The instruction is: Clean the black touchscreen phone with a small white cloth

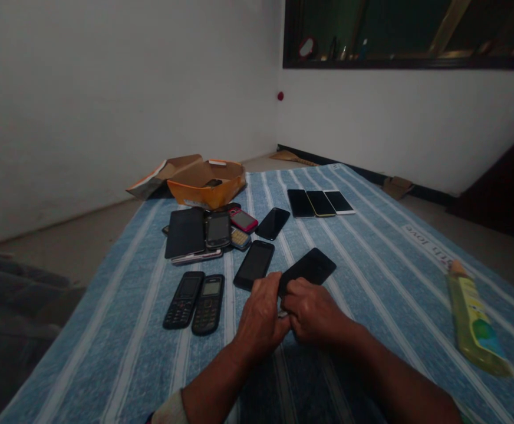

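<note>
My left hand (263, 309) and my right hand (313, 309) meet at the near end of a dark smartphone (312, 266), which points away to the right. The left fingers close along that phone's left edge. My right hand is curled into a loose fist against its near end. A small whitish scrap (282, 313) shows between the hands; its kind is unclear, and the fingertips are mostly hidden. Just beyond my left hand lies another black smartphone (255, 264). Two keypad phones, one (184, 299) beside the other (208, 303), lie to the left.
Three smartphones lie in a row, including a white one (339, 202). A pile of phones and a black tablet-like slab (185, 233) sits before an open orange box (206, 191). One more smartphone (273, 223) lies mid-cloth. A bottle of yellow liquid (475, 324) lies right on the striped cloth (128, 330).
</note>
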The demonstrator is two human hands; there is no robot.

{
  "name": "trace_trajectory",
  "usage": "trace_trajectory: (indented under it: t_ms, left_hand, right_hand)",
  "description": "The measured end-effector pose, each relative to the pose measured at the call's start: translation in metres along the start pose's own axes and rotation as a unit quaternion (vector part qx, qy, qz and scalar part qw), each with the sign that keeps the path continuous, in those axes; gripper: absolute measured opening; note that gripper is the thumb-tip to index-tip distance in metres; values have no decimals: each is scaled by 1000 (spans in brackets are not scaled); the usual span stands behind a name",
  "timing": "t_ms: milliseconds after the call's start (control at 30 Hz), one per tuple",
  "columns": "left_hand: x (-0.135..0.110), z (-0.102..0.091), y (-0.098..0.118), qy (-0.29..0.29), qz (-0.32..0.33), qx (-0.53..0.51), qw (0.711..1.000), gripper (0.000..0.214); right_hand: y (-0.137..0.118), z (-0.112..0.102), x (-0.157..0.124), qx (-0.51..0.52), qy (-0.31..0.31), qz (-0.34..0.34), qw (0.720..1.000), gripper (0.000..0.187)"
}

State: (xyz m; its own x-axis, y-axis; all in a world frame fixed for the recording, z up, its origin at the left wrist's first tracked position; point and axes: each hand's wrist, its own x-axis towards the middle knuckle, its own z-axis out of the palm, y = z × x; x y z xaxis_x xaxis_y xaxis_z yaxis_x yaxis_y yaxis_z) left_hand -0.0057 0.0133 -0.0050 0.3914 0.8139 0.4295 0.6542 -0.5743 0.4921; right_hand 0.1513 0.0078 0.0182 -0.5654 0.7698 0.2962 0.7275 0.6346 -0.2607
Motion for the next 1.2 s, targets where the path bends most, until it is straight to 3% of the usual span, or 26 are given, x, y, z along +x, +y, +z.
trace_trajectory:
  t_ms: [133, 267, 467, 533, 800, 867, 1067, 1200]
  left_hand:
    - [2, -3, 4, -3, -9, -1, 1000, 43]
    - [2, -2, 5, -7, -12, 1, 1000, 47]
    - [1, 1, 2, 5, -1, 6, 1000, 46]
    - [1, 0, 2, 3, -4, 9, 1000, 49]
    - [-1, 1, 0, -20, -22, 15, 999, 52]
    - [-2, 1, 1, -15, -21, 15, 1000, 52]
    - [0, -1, 4, 3, -12, -9, 1000, 45]
    - [1, 0, 4, 7, -12, -4, 1000, 48]
  right_hand:
    - [11, -6, 0, -21, 13, 51, 998, 17]
    - [18, -7, 1, -57, 55, 123, 989, 23]
    - [7, 5, 1, -27, 45, 37, 998, 18]
    - [12, 6, 4, -37, 64, 43, 996, 19]
    - [63, -2, 10, -127, 136, 214, 959, 28]
    - [60, 0, 10, -110, 151, 199, 962, 28]
    - [20, 17, 14, -17, 148, 28, 988, 23]
    - [26, 17, 19, -35, 140, 45, 989, 20]
